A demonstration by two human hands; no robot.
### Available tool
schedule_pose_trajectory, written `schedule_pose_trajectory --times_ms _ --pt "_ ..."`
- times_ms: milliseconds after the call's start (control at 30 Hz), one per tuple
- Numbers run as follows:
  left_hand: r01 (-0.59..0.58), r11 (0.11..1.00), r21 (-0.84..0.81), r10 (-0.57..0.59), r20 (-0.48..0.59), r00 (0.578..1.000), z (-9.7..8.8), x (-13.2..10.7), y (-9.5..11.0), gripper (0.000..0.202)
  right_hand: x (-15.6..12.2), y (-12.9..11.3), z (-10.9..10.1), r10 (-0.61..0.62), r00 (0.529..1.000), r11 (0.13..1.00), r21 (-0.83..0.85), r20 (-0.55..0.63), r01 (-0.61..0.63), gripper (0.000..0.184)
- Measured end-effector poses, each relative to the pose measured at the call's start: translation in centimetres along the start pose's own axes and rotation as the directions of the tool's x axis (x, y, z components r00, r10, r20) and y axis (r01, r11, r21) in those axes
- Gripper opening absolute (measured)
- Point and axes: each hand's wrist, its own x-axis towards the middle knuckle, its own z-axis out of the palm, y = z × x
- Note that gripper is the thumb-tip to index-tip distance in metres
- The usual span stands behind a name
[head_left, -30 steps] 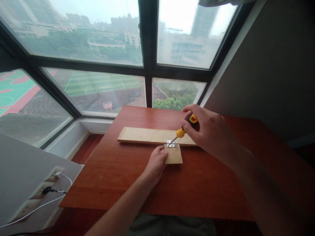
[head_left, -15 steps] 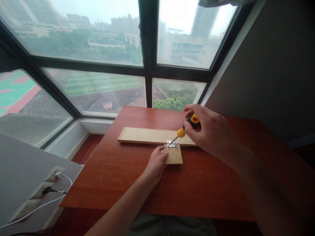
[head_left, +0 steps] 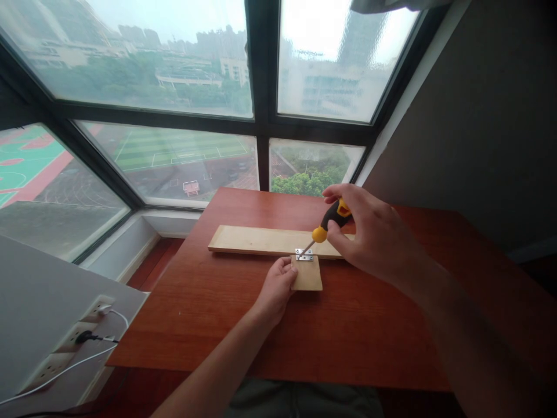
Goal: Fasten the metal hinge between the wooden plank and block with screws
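A yellow and black screwdriver [head_left: 329, 222] is held by its handle in my right hand [head_left: 369, 226], slanting down to the left. Its tip meets the near leaf of a silver hinge [head_left: 304, 255], at the left side. The hinge joins a long pale board [head_left: 256, 240] to a small square wooden piece [head_left: 307, 276]. My left hand [head_left: 279, 283] pinches the small piece at its left edge, thumb on top. Behind my right hand the far end of the long board is hidden.
The boards lie on a reddish-brown table [head_left: 209, 325]. Dark window frames [head_left: 263, 116] rise behind it. At the left, plugs and a white cable [head_left: 82, 360] sit at wall sockets [head_left: 72, 337]. A grey wall [head_left: 470, 128] stands to the right.
My right thumb and fingers have loosened and shifted on the screwdriver handle, showing more of its black grip. The tip stays at the hinge; my left hand keeps its place.
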Motion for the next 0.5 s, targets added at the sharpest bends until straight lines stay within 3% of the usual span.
schedule_pose_trajectory --times_ms 100,267,367,500 --pt "0.000 1.000 0.004 0.000 0.001 1.000 0.00 -0.01 0.01 0.031 -0.11 -0.24 -0.15 -0.028 1.000 0.999 0.015 0.013 0.028 0.040" --pt "0.001 1.000 0.021 -0.001 0.003 1.000 -0.01 -0.02 0.06 0.029 0.16 -0.16 0.19 0.036 0.999 0.994 -0.103 -0.011 -0.036 0.033" --pt "0.001 1.000 0.019 -0.001 0.002 1.000 -0.07 0.06 -0.01 0.029 0.20 -0.02 0.20 0.022 1.000 0.998 -0.059 -0.021 -0.023 0.029" --pt "-0.003 1.000 0.001 0.003 0.003 1.000 -0.14 0.17 -0.16 0.032 -0.04 -0.05 0.01 -0.014 1.000 1.000 -0.002 -0.004 0.014 0.044"
